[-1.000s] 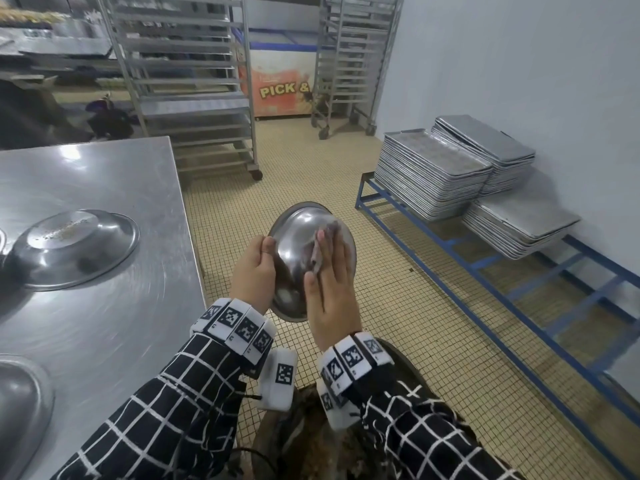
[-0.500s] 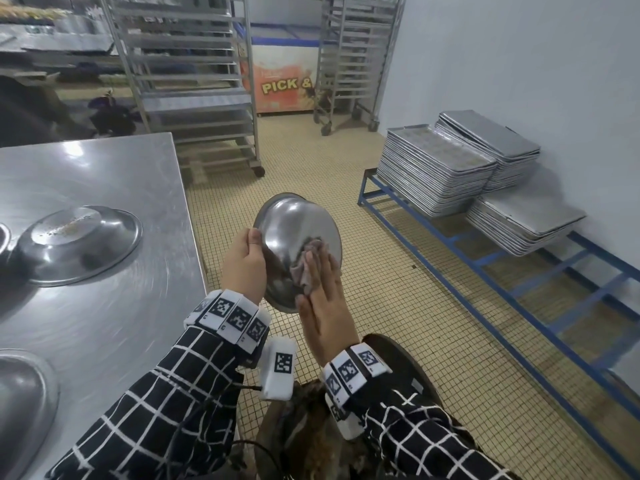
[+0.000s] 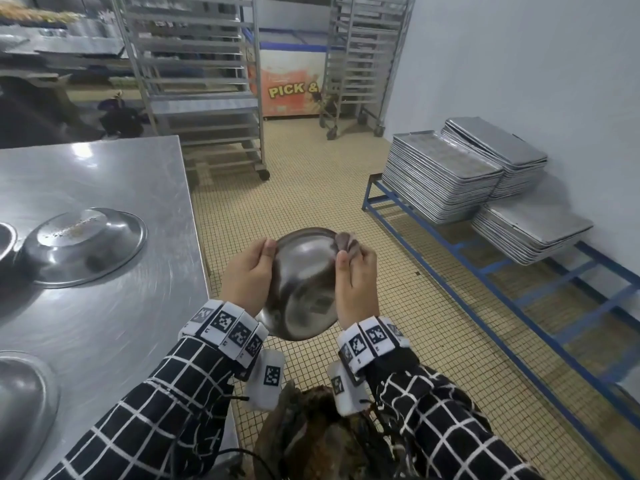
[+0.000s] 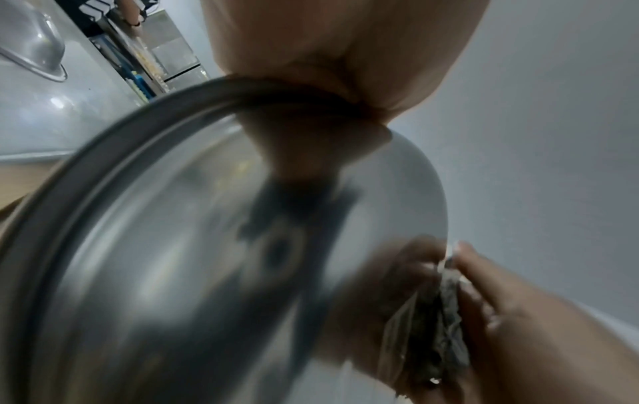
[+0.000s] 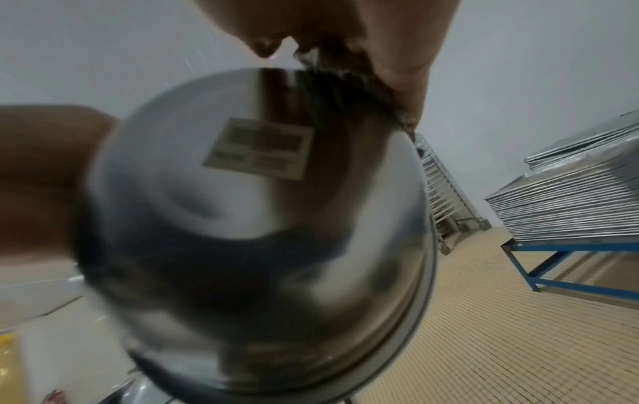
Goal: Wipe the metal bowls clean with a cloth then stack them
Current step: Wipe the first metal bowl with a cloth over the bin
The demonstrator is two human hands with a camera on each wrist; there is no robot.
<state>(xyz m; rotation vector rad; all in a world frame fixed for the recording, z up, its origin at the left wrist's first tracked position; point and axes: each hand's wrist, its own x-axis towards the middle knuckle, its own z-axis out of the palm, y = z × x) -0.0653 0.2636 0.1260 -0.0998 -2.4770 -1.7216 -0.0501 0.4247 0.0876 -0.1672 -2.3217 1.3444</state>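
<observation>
- Head view: a metal bowl [image 3: 301, 285] is held up over the tiled floor [image 3: 398, 271], off the worktop [image 3: 104, 306], its outer bottom turned toward the person.
- The left hand [image 3: 247, 277] grips the bowl's rim at about 9 o'clock, thumb over the edge near 10 o'clock.
- The right hand [image 3: 356, 278] pinches a grey cloth [image 3: 344, 242] onto the rim at about 2 o'clock; its grip is narrow, closed on the cloth.
- Left wrist view alone shows the bowl's rim [image 4: 114, 153] from the side and the cloth [image 4: 446, 322] bunched between the right hand's fingers [image 4: 484, 276] and the metal.
- Right wrist view alone shows a rectangular label [image 5: 259, 149] on the bowl's bottom, print blurred; the cloth [image 5: 342, 82] sits at 1 o'clock of it, under the thumb.
- On the worktop at 9 o'clock of the held bowl lies an upturned bowl [image 3: 81, 245]; another bowl [image 3: 24, 403] lies at the near left edge.
- Stacked trays [image 3: 443, 178] rest on a blue rack [image 3: 485, 268] at 2 o'clock.
</observation>
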